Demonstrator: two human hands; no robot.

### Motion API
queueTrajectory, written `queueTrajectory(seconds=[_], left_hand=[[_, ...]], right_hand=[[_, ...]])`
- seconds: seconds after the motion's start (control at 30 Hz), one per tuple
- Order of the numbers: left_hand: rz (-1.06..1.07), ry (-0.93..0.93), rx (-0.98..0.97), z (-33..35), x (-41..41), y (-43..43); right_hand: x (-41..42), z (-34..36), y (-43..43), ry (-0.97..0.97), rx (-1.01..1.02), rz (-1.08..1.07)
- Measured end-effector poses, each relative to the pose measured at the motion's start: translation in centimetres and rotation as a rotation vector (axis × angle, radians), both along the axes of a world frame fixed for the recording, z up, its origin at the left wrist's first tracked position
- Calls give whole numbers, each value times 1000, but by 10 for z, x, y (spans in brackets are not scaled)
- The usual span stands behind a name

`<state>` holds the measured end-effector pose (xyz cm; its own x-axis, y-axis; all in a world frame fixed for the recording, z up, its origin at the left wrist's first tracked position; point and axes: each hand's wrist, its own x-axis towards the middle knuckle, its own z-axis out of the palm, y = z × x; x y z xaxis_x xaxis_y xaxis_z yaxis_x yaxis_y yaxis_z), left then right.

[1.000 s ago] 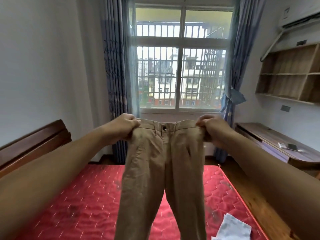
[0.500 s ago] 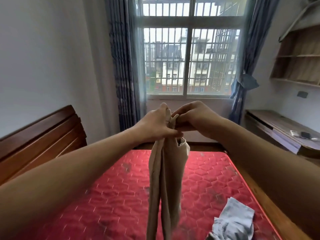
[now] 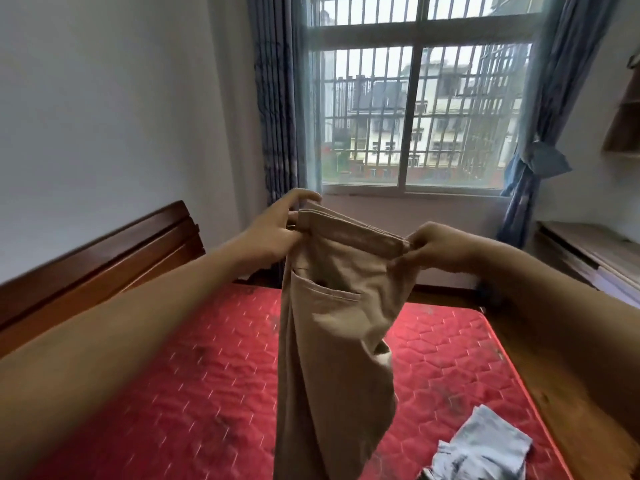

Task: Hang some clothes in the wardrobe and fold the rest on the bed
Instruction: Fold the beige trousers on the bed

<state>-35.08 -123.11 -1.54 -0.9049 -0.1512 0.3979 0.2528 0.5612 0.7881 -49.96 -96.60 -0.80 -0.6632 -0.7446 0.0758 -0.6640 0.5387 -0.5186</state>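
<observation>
Khaki trousers (image 3: pixel 332 323) grasped at waistband by both hands, above bed (image 3: pixel 173 393). Left hand (image 3: pixel 273 233) pinches one waistband end; right hand (image 3: pixel 433 247) grips other end, fingers curled. Trousers doubled lengthwise, legs hanging toward bed. Grey garment (image 3: pixel 485 448) crumpled on bed, near right corner. Wooden headboard (image 3: pixel 97 258) at bed's left side. Window (image 3: pixel 415 116) beyond bed's far edge. Desk (image 3: pixel 588 251) right of bed.

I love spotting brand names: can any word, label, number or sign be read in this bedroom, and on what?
No text can be read anywhere.
On the khaki trousers, gripped by the left hand and right hand: a paler strip along the waistband, too blurred to show any print.
On the red mattress: stitching only.
On the grey garment: no print shows.
On the buildings beyond the window: no legible signs.
</observation>
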Motion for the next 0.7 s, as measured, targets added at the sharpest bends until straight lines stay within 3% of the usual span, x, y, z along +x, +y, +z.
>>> queueTrajectory(seconds=[0.1, 0.17, 0.2, 0.27, 0.33, 0.43, 0.47, 0.57, 0.63, 0.7], left_hand=[[55, 92, 86, 7, 0, 2], [85, 175, 165, 19, 2, 8], [113, 206, 186, 24, 3, 10], [168, 252, 197, 26, 2, 13], [218, 282, 208, 25, 3, 16], [317, 487, 197, 29, 11, 21], [353, 539, 168, 30, 12, 23], [446, 343, 151, 12, 13, 21], [388, 263, 215, 0, 15, 17], [365, 321, 215, 11, 24, 19]], right_hand=[[0, 18, 0, 70, -539, 8], [9, 24, -2, -176, -906, 88], [13, 22, -3, -322, -987, 131], [18, 14, -6, -401, -945, 177], [23, 16, -7, -261, -949, 147], [28, 29, -13, -13, -1174, 113], [29, 30, -15, 37, -1143, 109], [32, 16, -18, 25, -758, 76], [31, 13, -18, 27, -784, 70], [34, 21, -20, 37, -872, 78]])
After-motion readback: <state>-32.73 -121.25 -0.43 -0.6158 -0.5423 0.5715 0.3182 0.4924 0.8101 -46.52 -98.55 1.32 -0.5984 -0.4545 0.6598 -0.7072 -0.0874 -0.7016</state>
